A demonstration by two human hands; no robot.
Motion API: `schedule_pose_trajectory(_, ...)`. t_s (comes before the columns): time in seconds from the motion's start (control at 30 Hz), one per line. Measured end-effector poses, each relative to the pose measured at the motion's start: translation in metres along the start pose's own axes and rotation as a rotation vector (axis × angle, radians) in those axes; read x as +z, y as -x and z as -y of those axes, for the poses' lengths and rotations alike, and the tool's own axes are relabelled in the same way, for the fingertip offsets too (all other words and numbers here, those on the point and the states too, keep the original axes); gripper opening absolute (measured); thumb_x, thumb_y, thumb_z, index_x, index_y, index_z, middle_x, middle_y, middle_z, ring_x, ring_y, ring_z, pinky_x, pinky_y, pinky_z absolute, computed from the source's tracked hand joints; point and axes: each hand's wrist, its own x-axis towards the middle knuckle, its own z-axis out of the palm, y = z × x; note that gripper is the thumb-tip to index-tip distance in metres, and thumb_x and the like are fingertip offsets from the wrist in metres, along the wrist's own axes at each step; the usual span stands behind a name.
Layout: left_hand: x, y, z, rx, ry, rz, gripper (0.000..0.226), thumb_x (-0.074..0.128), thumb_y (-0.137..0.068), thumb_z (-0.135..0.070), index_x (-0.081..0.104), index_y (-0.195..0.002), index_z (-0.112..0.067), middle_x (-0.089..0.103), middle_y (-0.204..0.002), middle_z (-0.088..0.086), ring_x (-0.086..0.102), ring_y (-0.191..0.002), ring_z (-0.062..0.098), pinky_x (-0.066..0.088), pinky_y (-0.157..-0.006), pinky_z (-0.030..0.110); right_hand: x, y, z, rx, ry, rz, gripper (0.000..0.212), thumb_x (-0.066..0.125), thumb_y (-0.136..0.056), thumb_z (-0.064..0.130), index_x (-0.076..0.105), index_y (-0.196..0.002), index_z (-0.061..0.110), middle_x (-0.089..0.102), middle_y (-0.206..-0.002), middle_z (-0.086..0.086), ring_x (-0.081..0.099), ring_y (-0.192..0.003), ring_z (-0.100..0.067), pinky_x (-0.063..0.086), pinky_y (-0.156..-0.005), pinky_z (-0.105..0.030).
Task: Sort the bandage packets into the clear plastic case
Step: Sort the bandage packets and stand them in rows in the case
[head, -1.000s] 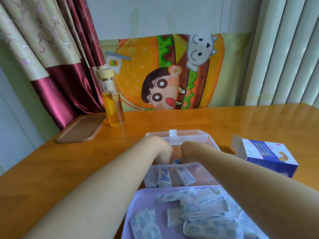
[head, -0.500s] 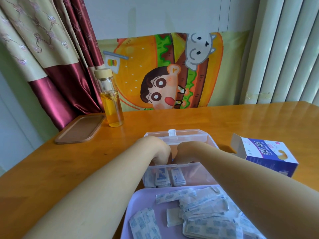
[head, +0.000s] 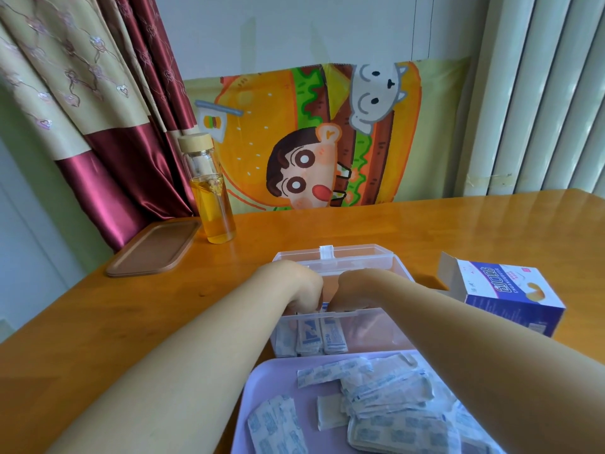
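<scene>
Reaching into clear case w/ L hand & R hand, over packets at front-left. Cannot tell fingers' state: hidden from view

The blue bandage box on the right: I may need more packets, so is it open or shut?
Open. The bandage box has its end flap swung outward, grey inside showing.

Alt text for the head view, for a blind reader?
The left hand and right hand reach into an open clear plastic case on a wooden table, above a few bandage packets standing at its front wall. A purple tray of loose packets lies nearer, an open bandage box to the right.
</scene>
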Motion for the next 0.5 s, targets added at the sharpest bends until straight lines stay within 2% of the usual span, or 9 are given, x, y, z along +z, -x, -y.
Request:
schedule_pose_trajectory(0.1, -0.003, 0.006, 0.005, -0.018, 0.070, -0.071, 0.038, 0.040, -0.091, 0.001, 0.057, -0.123, -0.010, 0.061, -0.114, 0.011, 0.061, -0.093, 0.026, 0.050, -0.064, 0.029, -0.003, 0.006, -0.007, 0.048, -0.102, -0.047, 0.047, 0.061, -0.086, 0.038, 0.052, -0.123, 0.010, 0.054, -0.115, -0.006, 0.058, -0.082, -0.019, 0.041, -0.055, -0.022)
schedule_pose_trajectory(0.17, -0.006, 0.014, 0.009, -0.016, 0.208, -0.131, 0.038, 0.036, -0.091, 0.003, 0.057, -0.119, -0.013, 0.065, -0.107, 0.012, 0.064, -0.091, 0.026, 0.051, -0.066, 0.030, -0.009, 0.014, -0.012, 0.041, -0.169, -0.137, 0.030, 0.063, -0.084, 0.034, 0.056, -0.101, 0.010, 0.054, -0.098, -0.003, 0.059, -0.071, -0.017, 0.041, -0.050, -0.022)
schedule_pose_trajectory(0.2, -0.005, 0.022, 0.011, -0.016, 0.276, -0.187, 0.038, 0.036, -0.092, 0.003, 0.057, -0.117, -0.016, 0.064, -0.109, 0.011, 0.063, -0.094, 0.025, 0.049, -0.067, 0.030, -0.011, 0.022, -0.012, 0.025, -0.167, -0.186, 0.025, 0.062, -0.084, 0.033, 0.057, -0.091, 0.010, 0.055, -0.090, -0.002, 0.060, -0.069, -0.016, 0.042, -0.052, -0.023)
schedule_pose_trajectory(0.23, -0.005, 0.027, 0.013, -0.014, 0.323, -0.270, 0.035, 0.037, -0.092, 0.001, 0.058, -0.113, -0.019, 0.062, -0.112, 0.008, 0.061, -0.098, 0.024, 0.046, -0.069, 0.029, -0.014, 0.027, -0.013, -0.007, -0.147, -0.240, 0.024, 0.061, -0.085, 0.033, 0.061, -0.089, 0.010, 0.058, -0.088, -0.003, 0.060, -0.072, -0.017, 0.045, -0.057, -0.024)
schedule_pose_trajectory(0.33, 0.009, 0.055, 0.018, 0.031, 0.418, -0.572, 0.025, 0.041, -0.094, -0.006, 0.057, -0.096, -0.025, 0.058, -0.112, 0.001, 0.054, -0.091, 0.016, 0.040, -0.070, 0.022, -0.012, 0.056, -0.010, -0.104, -0.098, -0.428, 0.029, 0.060, -0.087, 0.035, 0.069, -0.102, 0.012, 0.066, -0.102, -0.004, 0.061, -0.093, -0.022, 0.052, -0.082, -0.034)
schedule_pose_trajectory(0.4, 0.024, 0.078, 0.020, 0.104, 0.459, -0.712, 0.022, 0.043, -0.095, -0.009, 0.059, -0.098, -0.022, 0.057, -0.106, -0.003, 0.049, -0.082, 0.008, 0.035, -0.063, 0.015, -0.003, 0.079, -0.010, -0.182, -0.197, -0.557, 0.016, 0.062, -0.085, 0.033, 0.069, -0.094, 0.022, 0.068, -0.097, 0.003, 0.062, -0.090, -0.019, 0.054, -0.083, -0.038)
schedule_pose_trajectory(0.5, 0.053, 0.115, 0.020, 0.220, 0.469, -0.713, 0.022, 0.047, -0.093, -0.007, 0.060, -0.097, -0.024, 0.058, -0.100, -0.009, 0.052, -0.078, 0.002, 0.039, -0.063, 0.010, 0.016, 0.118, -0.007, -0.310, -0.235, -0.701, 0.007, 0.062, -0.085, 0.026, 0.067, -0.090, 0.027, 0.060, -0.079, 0.014, 0.062, -0.085, -0.014, 0.053, -0.078, -0.033)
